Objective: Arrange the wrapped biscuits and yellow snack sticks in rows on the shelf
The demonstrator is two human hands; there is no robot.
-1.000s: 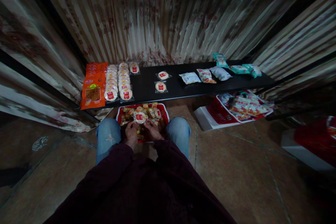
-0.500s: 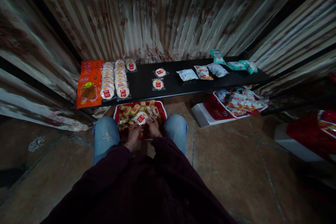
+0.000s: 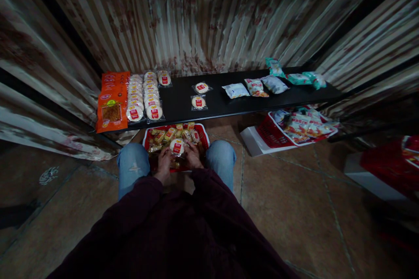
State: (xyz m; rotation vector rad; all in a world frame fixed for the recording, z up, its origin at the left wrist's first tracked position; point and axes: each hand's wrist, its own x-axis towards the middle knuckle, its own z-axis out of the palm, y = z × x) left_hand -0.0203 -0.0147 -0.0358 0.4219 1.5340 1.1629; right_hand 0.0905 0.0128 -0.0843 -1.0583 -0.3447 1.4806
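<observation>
Between my knees sits a red basket (image 3: 205, 136) with a white rim, holding several small snacks in golden wrappers (image 3: 159, 136). Just above its contents, my left hand (image 3: 164, 161) and my right hand (image 3: 193, 156) grip a round white rice cracker pack (image 3: 177, 147) from both sides, its red label facing up. The clear wrapper's edges are partly hidden by my fingers. Ahead, on the black shelf (image 3: 178, 100), like packs lie in two overlapping rows (image 3: 152, 98), with one single pack (image 3: 164, 78) behind and two more (image 3: 198, 102) near the middle.
An orange snack bag (image 3: 112, 102) lies at the shelf's left end. White packets (image 3: 235, 90) and green packets (image 3: 298, 79) lie on the right. Below stands a red basket of snack bags (image 3: 278, 133) on a white box (image 3: 253, 141). Another red container (image 3: 382, 163) is far right.
My hands have lifted slightly and taken hold of the cracker pack at its two sides, turning it a little more upright. The view has shifted slightly.
</observation>
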